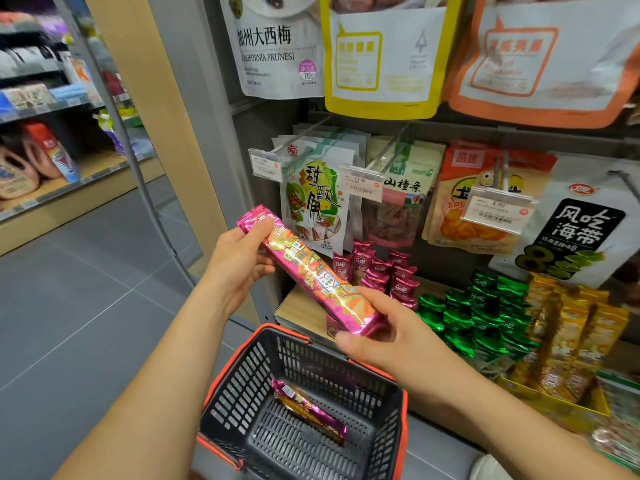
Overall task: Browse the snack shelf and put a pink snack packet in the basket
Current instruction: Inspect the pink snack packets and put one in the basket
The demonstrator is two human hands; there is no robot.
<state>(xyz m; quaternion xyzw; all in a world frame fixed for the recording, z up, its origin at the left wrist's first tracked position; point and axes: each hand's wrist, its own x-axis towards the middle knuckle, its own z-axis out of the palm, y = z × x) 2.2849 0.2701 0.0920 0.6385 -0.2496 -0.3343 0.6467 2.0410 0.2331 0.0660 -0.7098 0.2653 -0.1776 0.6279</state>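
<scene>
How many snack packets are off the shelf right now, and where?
2. One pink snack packet is held between the left hand and right hand; a second packet lies in the basket. The basket's near wall may hide more.

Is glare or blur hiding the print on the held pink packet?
Head view: foil glare streaks the pink packet near the right hand, washing out some print; aisle shelves at left are blurred; the wide-angle lens bows the grey post.

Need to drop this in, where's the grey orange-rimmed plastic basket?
The grey plastic basket is low centre in the head view, just under the long pink foil packet.
</scene>
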